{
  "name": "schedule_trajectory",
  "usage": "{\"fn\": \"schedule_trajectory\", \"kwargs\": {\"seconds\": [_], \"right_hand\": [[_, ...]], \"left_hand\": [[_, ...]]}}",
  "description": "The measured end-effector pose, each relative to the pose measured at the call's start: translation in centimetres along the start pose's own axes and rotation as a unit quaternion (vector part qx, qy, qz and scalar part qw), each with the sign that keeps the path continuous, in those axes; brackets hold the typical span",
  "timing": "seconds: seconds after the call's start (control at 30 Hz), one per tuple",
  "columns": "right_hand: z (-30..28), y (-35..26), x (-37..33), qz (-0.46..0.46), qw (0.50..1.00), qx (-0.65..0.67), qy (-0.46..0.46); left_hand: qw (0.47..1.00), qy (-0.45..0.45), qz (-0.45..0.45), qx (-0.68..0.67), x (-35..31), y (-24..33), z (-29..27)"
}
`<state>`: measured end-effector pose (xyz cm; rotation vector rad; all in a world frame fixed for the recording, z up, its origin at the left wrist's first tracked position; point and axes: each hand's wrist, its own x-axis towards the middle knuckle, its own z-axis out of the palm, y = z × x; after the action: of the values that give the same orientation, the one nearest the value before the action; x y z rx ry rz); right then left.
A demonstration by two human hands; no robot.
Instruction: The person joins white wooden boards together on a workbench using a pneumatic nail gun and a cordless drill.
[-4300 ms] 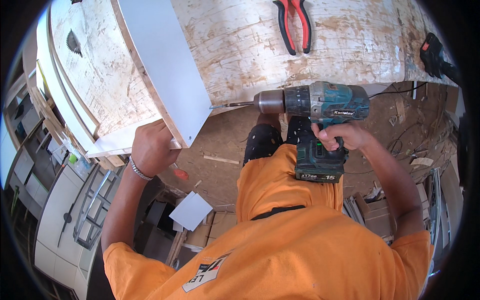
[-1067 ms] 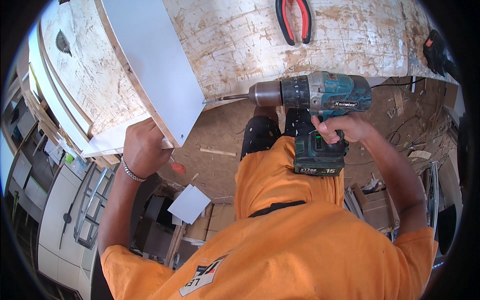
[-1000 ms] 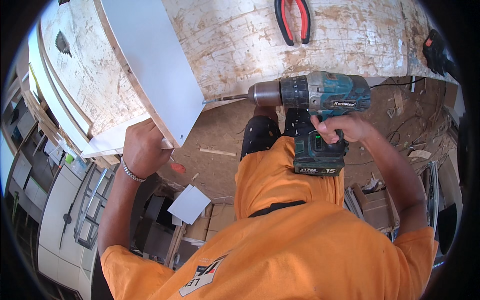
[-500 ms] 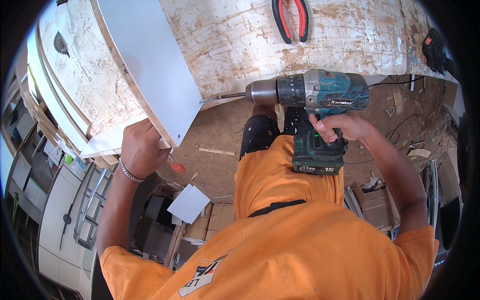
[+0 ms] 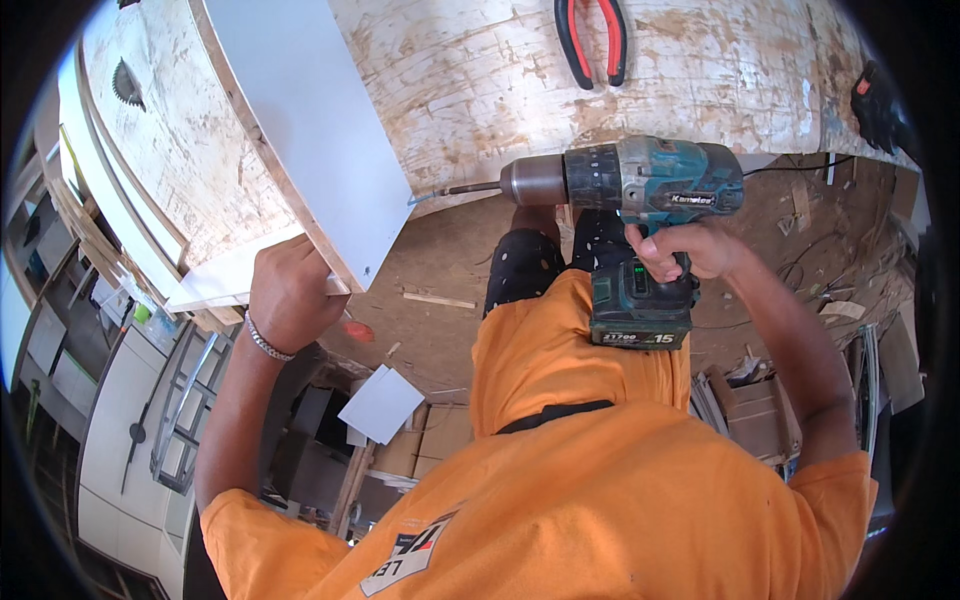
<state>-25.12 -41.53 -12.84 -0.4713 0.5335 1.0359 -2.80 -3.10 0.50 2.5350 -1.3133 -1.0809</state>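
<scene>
My right hand [image 5: 692, 248] is wrapped round the grip of a teal and black cordless drill [image 5: 685, 178], its battery hanging below. The drill lies level, its long drill bit [image 5: 470, 189] pointing left. The bit's tip meets or overlaps the right edge of a white panel [image 5: 310, 130] with a raw brown edge; I cannot tell whether it touches. My left hand [image 5: 292, 288] is closed round the near corner, where this panel meets another white board [image 5: 225, 272]. A small red object [image 5: 358, 330] shows beside that hand, partly hidden.
Red-and-black-handled pliers [image 5: 615, 45] lie on the scuffed workbench [image 5: 470, 90]. A black tool [image 5: 878, 110] sits at the bench's right end. A circular saw blade [image 5: 127, 84] shows at far left. Wood scraps, cables and cardboard boxes [image 5: 755, 410] litter the brown floor [image 5: 440, 260].
The scene has shifted slightly to the right in the picture. Both hands keep their holds, and the drill bit stays by the panel's edge.
</scene>
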Motion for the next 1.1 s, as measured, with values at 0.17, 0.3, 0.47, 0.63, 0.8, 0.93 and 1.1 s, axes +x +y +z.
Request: {"fn": "schedule_trajectory", "kwargs": {"seconds": [0.17,0.3,0.47,0.63,0.8,0.93,1.1], "right_hand": [[0.29,-0.4,-0.17,0.01,1.0,-0.013,0.014],[0.37,-0.51,-0.25,0.017,1.0,-0.017,0.02],[0.11,-0.36,-0.16,0.014,1.0,-0.013,0.006],[-0.12,-0.21,-0.03,0.016,1.0,-0.018,0.002],[-0.02,-0.09,0.05,0.022,1.0,-0.009,0.01],[0.09,0.04,0.1,0.02,1.0,-0.012,0.015],[0.19,-0.01,0.39,0.021,1.0,-0.015,0.017]], "left_hand": [[1.0,-0.001,0.001,0.004,0.03,0.18,-0.08],[1.0,0.0,-0.006,0.005,-0.04,0.24,-0.11],[1.0,0.002,-0.006,0.003,-0.1,0.14,0.07],[1.0,-0.001,-0.009,0.004,-0.1,0.19,0.09],[1.0,-0.005,-0.011,0.004,-0.15,0.2,0.05],[1.0,-0.005,-0.006,0.002,0.06,0.04,-0.08],[1.0,0.001,0.0,-0.004,-0.13,0.16,-0.17]]}}
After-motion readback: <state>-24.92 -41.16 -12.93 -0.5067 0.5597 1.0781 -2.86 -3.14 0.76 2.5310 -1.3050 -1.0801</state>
